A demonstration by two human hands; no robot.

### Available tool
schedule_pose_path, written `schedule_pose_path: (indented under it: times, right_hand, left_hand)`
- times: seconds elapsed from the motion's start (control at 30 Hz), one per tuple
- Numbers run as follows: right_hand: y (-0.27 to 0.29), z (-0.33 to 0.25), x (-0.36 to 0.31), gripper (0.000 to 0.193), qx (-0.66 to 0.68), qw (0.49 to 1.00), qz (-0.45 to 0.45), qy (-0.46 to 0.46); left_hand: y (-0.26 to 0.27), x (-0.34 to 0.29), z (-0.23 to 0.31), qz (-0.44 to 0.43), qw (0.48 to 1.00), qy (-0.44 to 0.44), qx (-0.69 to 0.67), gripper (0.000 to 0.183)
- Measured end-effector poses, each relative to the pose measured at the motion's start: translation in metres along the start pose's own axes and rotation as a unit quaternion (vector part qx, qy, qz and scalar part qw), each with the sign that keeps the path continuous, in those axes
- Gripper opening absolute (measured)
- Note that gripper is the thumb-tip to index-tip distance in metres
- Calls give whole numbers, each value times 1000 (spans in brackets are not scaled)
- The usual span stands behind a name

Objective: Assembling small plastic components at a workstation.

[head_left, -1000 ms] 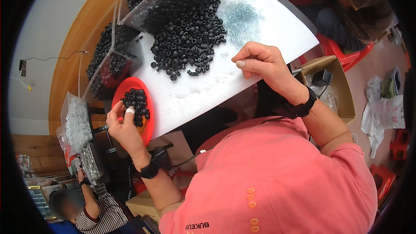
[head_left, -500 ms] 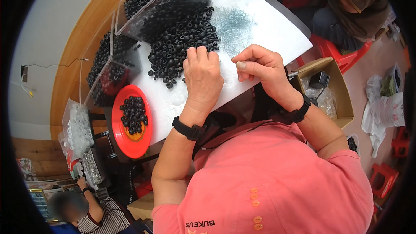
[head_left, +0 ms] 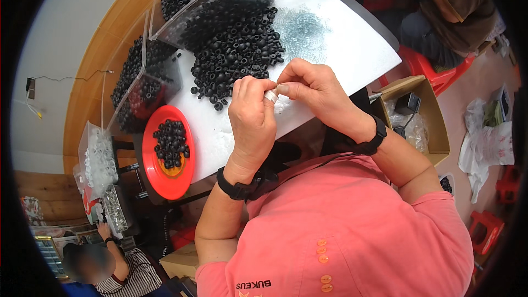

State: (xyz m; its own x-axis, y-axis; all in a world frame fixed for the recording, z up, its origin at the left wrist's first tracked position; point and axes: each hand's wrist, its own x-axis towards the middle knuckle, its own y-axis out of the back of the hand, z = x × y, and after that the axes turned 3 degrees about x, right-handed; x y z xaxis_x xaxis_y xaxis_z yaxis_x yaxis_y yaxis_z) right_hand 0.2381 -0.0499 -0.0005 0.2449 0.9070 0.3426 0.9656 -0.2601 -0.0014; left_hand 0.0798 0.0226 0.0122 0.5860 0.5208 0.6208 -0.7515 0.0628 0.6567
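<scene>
My left hand and my right hand meet over the near edge of the white-covered table. Thumbs and forefingers are pinched together, fingertips touching. Whatever lies between them is too small and hidden to name. A white band, perhaps tape, shows at my left thumb. Just beyond my hands spreads a heap of small black rounded parts with holes, spilling from a clear plastic bin. On the left, a red plate holds a smaller pile of the same black parts.
Another clear bin of black parts stands at the left, with a tub of clear rings below it. An open cardboard box sits at my right. One person is at upper right, another at lower left.
My left hand has drawn back from the heap and turned, its thumb now showing. My right hand has moved left, and the fingertips of both hands have come together.
</scene>
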Motion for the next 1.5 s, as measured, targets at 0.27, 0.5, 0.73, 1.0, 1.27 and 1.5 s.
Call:
schedule_pose_path:
  times: [0.27, 0.5, 0.73, 1.0, 1.27, 1.5]
  right_hand:
    - [0, -5, 1, 12, 107, 991, -4, -85]
    - [3, 0, 3, 16, 52, 996, -23, -63]
    - [3, 0, 2, 14, -18, 1000, -25, -3]
    - [8, 12, 10, 12, -429, 884, 29, 181]
    - [1, -19, 0, 10, 23, 995, -78, 51]
    - [-10, -5, -7, 9, 141, 988, -59, -6]
  left_hand:
    - [5, -4, 3, 7, 994, 39, -100, 13]
    - [2, -6, 1, 0, 997, 24, -75, 7]
    - [8, 2, 10, -23, 815, 382, -436, 13]
    - [9, -3, 19, -22, 782, 404, -474, 13]
    - [19, -17, 16, -46, 735, 398, -548, 18]
    - [26, -18, 4, -69, 691, 402, -597, 13]
